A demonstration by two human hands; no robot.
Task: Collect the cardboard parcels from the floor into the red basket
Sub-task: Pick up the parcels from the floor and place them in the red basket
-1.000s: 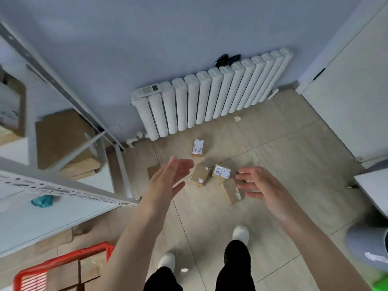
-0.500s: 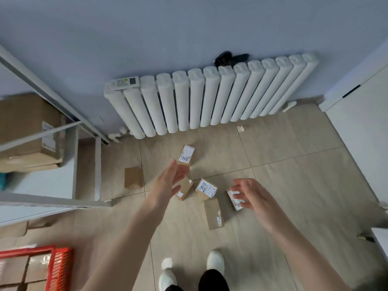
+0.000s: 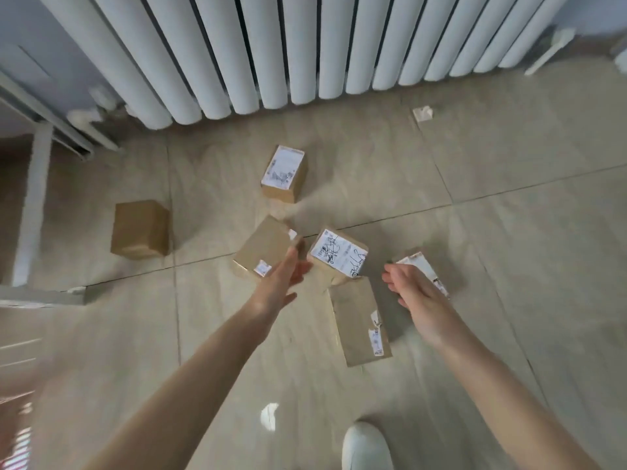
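Left hand (image 3: 283,283), fingers spread and empty, hovers at the plain parcel (image 3: 263,247) just below the radiator (image 3: 271,49). Right hand (image 3: 412,291) is loosely curled, empty. Parcel appears light and rigid; grip opposite side faces.

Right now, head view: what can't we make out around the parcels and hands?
- Red basket: smeared by motion blur at the lower left edge, contents unreadable.
- Parcel under the right hand: mostly covered, only its label corner shows.
- Left hand: contact with the parcel unclear.
- Label text: too small and blurred.
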